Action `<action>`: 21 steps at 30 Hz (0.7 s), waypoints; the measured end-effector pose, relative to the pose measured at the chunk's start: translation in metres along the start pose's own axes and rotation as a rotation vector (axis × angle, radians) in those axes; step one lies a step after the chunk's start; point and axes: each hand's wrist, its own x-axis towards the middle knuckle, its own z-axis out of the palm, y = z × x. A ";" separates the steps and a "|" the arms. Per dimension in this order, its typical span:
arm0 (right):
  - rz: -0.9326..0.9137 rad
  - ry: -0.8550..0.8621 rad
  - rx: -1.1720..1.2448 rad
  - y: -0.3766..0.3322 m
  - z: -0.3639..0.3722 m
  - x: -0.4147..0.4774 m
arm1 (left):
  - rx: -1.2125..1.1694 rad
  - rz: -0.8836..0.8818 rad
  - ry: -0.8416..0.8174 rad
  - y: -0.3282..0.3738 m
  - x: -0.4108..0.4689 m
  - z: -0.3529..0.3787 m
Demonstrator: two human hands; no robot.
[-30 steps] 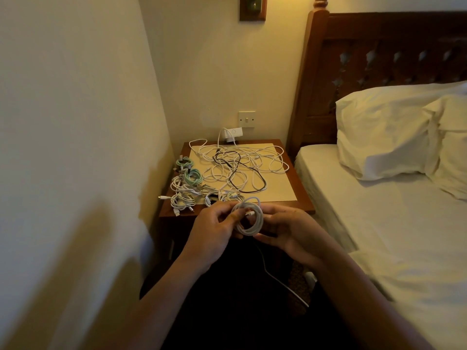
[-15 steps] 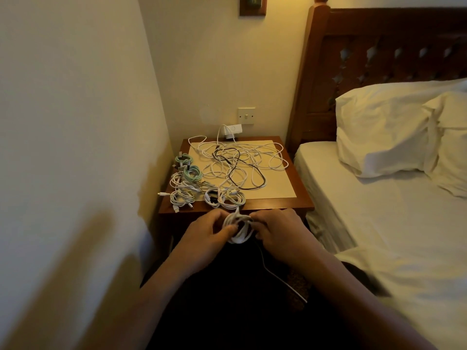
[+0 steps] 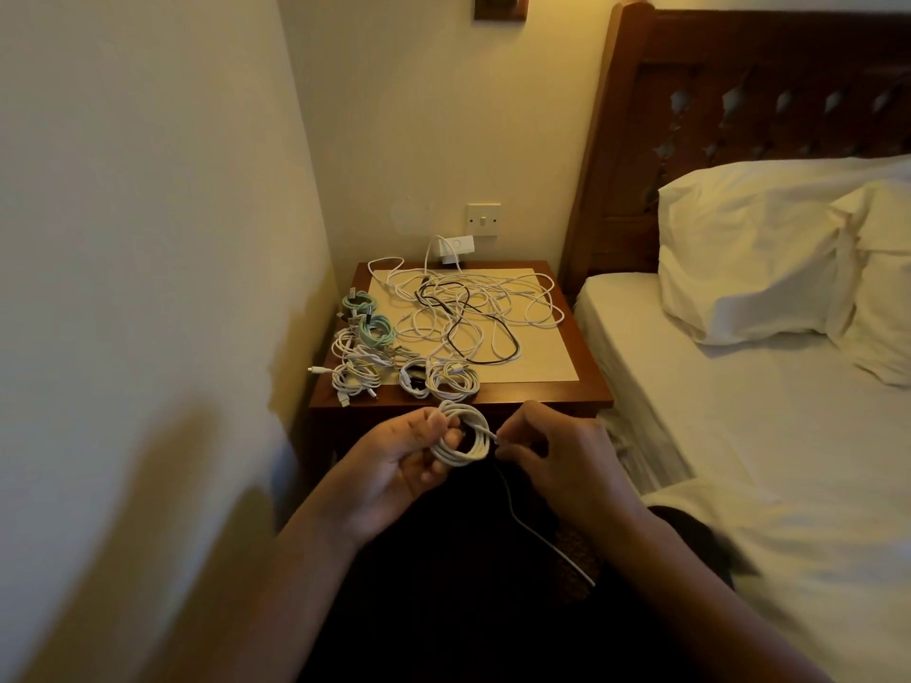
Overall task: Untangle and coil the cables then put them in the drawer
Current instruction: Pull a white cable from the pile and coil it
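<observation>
A white cable coil hangs in front of the nightstand's front edge. My left hand grips its left side, thumb over the loops. My right hand pinches the cable's end at the coil's right side. A loose tail runs down from the coil into the dark. On the wooden nightstand lies a tangle of white and black cables. Several small coiled cables, white and teal, sit along its left and front. The drawer is hidden in shadow below.
A wall runs close on the left. A bed with white sheet and pillows stands right of the nightstand. A charger is plugged in under a wall switch behind the nightstand.
The coil has opened from a squeezed bundle back into a round loop. My right hand has shifted to the coil's right side and now pinches the cable end.
</observation>
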 end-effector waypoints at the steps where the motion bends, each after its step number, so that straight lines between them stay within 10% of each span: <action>1: 0.067 -0.037 0.031 0.002 0.002 -0.002 | 0.042 0.005 0.015 -0.004 0.000 0.002; 21: 0.540 -0.188 0.646 0.013 0.007 0.007 | 0.648 0.116 0.297 -0.025 0.015 0.022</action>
